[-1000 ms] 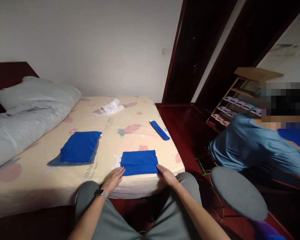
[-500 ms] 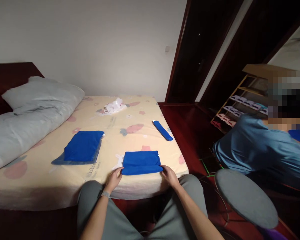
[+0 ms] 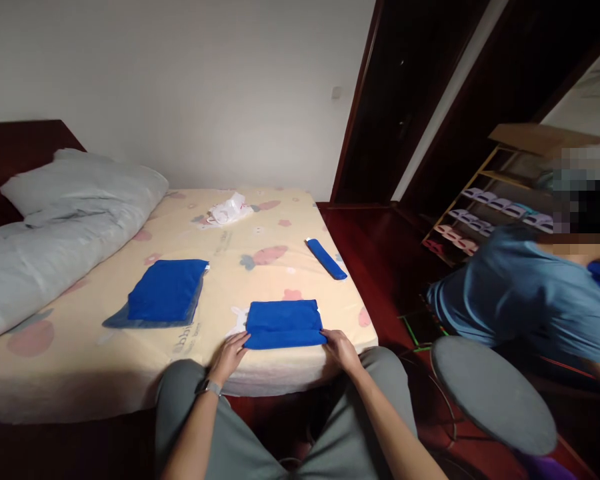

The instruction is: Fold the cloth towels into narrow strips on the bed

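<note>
A blue cloth [image 3: 284, 320] lies at the bed's near edge, its front strip folded over toward the far side. My left hand [image 3: 231, 353] pinches the left end of that fold, and a watch sits on its wrist. At the opposite end, my right hand [image 3: 341, 348] grips the right corner of the fold. To the left rests a stack of flat cloths [image 3: 167, 291], blue on top with a grey-blue one showing beneath. A narrow blue cloth roll [image 3: 326, 259] lies near the bed's right edge, a small white tag at its far end.
The bed's patterned sheet [image 3: 220, 267] carries a crumpled white plastic bag [image 3: 229, 209] and a grey quilt [image 3: 75, 227] on the left. Right of the bed are a round grey stool [image 3: 493, 393], a person in a blue shirt [image 3: 510, 293] and a shoe rack [image 3: 480, 175].
Both hands keep hold of the blue cloth's folded edge, which looks flatter now. The person on the right has shifted a little to the right.
</note>
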